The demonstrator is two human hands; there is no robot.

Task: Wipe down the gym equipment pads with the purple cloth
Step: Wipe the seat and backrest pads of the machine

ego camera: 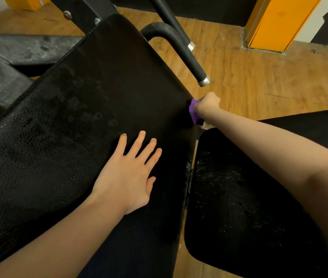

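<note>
Head view is showing the purple cloth [193, 111] bunched up in the right hand [207, 104], at the right edge of the large back pad [91, 117]. The fingers of this hand are curling tightly around the cloth, so only a small crumpled part of it is sticking out on the left side of the fist and below it. The cloth is touching the side edge of the pad, just below the metal-capped end of a black handle bar [191, 59].

The left hand [129, 177] is lying flat on the surface of the same pad, nearer to the camera, with the fingers straight and spread apart. It is holding nothing and is only pressing or resting on the black textured cover. Faint marks, perhaps damp or worn spots, are showing on the pad above this hand.

To the right of the large pad, a narrow gap is separating it from the seat pad [239, 207], also black, which is carrying many small pale specks on its surface. The right forearm is passing over the upper part of this seat pad.

Behind the pads, a black metal frame [18, 51] with bolts is standing on the wooden floor [259, 77]. An orange column [275, 23] is rising from the floor at the upper right.
</note>
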